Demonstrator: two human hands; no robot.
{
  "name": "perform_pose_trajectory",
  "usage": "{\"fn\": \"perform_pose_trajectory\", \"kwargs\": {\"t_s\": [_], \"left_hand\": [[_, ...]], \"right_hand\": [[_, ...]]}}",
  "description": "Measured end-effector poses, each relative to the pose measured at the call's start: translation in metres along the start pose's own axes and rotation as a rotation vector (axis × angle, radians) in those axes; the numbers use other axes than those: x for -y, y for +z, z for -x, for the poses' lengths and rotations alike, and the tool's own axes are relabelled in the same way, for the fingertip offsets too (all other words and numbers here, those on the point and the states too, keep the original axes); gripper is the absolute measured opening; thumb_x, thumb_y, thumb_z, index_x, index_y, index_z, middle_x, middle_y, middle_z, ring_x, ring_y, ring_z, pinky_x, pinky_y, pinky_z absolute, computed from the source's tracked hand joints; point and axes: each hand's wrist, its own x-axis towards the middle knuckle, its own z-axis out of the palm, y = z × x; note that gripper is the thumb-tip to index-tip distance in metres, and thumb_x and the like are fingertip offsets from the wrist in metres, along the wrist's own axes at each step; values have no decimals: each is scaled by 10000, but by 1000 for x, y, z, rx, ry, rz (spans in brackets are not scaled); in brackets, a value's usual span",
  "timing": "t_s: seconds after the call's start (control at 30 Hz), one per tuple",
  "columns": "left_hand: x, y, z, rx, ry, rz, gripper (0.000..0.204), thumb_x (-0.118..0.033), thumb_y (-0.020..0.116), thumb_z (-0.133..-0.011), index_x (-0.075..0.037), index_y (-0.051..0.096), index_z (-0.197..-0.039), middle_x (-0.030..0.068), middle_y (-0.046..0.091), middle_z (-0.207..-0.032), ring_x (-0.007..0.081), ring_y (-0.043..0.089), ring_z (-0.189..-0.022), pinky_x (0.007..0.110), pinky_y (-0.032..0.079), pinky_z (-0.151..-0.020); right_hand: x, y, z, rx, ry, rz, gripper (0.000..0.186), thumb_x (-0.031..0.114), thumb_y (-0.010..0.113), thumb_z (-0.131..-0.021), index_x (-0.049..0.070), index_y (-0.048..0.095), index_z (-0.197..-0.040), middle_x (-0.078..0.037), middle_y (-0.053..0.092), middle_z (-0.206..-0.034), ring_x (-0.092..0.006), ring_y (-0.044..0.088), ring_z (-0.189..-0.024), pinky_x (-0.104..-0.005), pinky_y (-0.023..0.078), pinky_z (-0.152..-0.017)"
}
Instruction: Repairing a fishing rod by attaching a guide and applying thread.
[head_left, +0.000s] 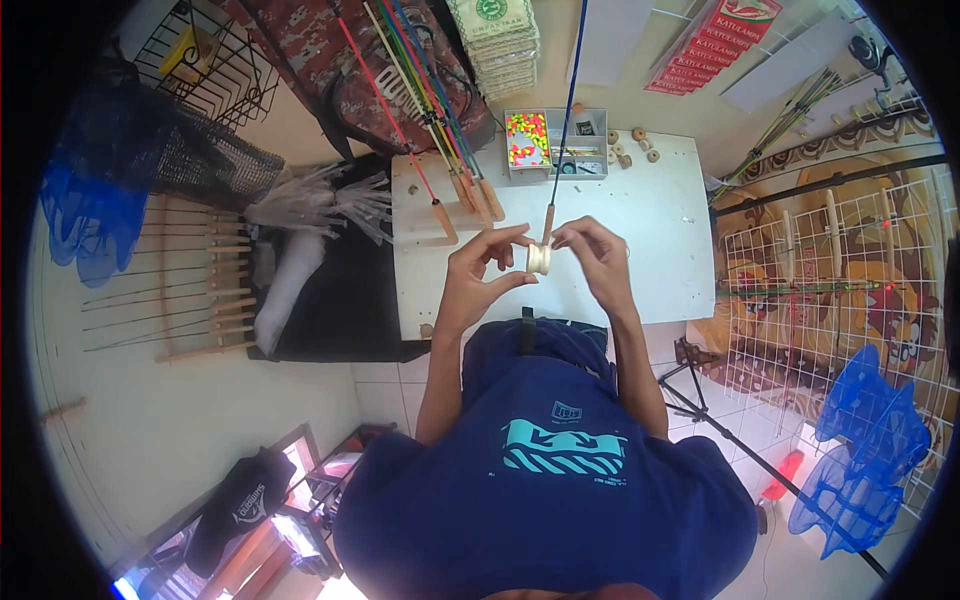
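Observation:
A small cream-coloured spool [539,260] is between my hands, over the near part of the white table. My left hand [475,275] grips it by the left side, thumb below and index finger above. Beside the spool's upper right, my right hand [602,265] is closed in a pinch; whatever lies between those fingertips is too small to make out. Just beyond the spool is the wooden handle [549,222] of a thin blue fishing rod [572,90], which points away from me. Whether spool and handle are joined is unclear.
Several thin rods with wooden handles [487,200] lean at the table's [660,240] left. A grey compartment box [590,150] holds red and yellow floats [528,138]. Small wooden rings [640,134] sit beside it. A white wire rack [830,270] stands right, with blue nets [865,430] near it.

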Motion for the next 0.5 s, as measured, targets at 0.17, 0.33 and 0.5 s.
{"fn": "perform_pose_trajectory", "kwargs": {"t_s": [0.17, 0.33, 0.5], "left_hand": [[1, -8, 1, -22, -37, 9, 612, 41, 800, -700, -24, 585, -1269, 60, 666, -1059, 80, 493, -781, 245, 440, -733], [1, -13, 1, -73, -30, 60, 571, 75, 779, -705, -6, 599, -1242, 75, 632, -1094, 81, 518, -783, 239, 456, -735], [1, -20, 4, -101, 4, 24, 485, 82, 779, -700, 4, 648, -1160, 65, 623, -1071, 82, 530, -773, 237, 456, -730]], "right_hand": [[24, -4, 5, -62, -176, -26, 134, 56, 543, -966, -47, 629, -955, -92, 603, -925, -147, 598, -856, -290, 477, -807], [28, -19, 9, -247, -348, 62, 130, 64, 505, -979, -17, 602, -950, -83, 591, -925, -137, 565, -851, -279, 454, -812], [22, -40, 10, -537, -227, 246, 157, 69, 459, -979, 9, 585, -1051, -68, 592, -983, -123, 517, -870, -279, 426, -825]]}}
